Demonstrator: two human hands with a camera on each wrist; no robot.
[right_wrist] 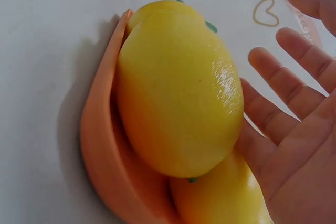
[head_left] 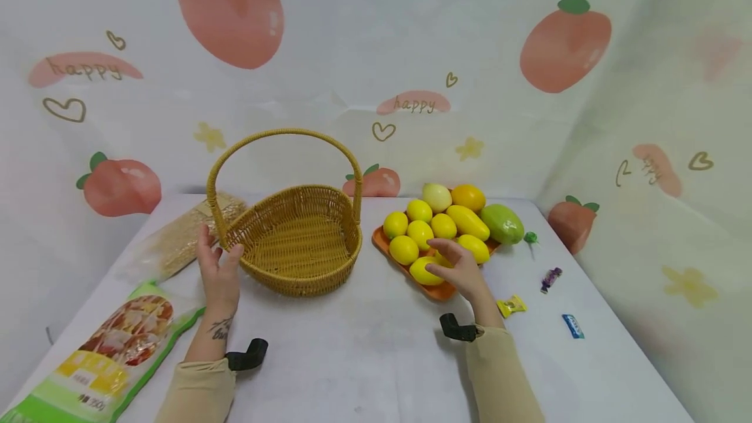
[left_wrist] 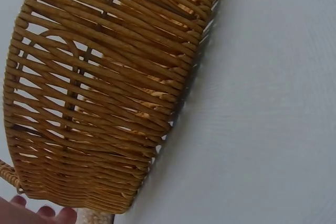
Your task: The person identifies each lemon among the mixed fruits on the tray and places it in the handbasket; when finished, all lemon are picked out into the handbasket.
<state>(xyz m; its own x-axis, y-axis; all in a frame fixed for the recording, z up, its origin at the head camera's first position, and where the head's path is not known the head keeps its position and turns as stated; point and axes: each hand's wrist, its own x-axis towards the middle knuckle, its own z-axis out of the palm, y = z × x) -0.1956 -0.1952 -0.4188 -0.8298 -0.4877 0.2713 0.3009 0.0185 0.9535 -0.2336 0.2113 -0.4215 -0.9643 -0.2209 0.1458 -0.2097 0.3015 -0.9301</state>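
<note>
A wicker basket (head_left: 302, 284) with a tall arched handle stands at the back left of the table with nothing in it. My left hand (head_left: 219, 282) is raised at its left side, fingers apart near the handle's base; in the left wrist view the fingertips (left_wrist: 46, 212) show low beside the woven wall. An orange tray (head_left: 442, 293) holds several yellow lemons, an orange-yellow fruit and a long yellow fruit. Over its front right, my right hand (head_left: 464, 274) hovers with fingers spread beside the nearest lemon (right_wrist: 178, 87).
A green papaya-like fruit (head_left: 502, 224) lies at the tray's right. Farther right are a green lollipop (head_left: 531, 237) and purple (head_left: 551, 279), yellow (head_left: 512, 306) and blue (head_left: 572, 326) wrapped candies. Left of the basket lie a bag of grain-like food (head_left: 179, 247) and a green-and-white food packet (head_left: 111, 358).
</note>
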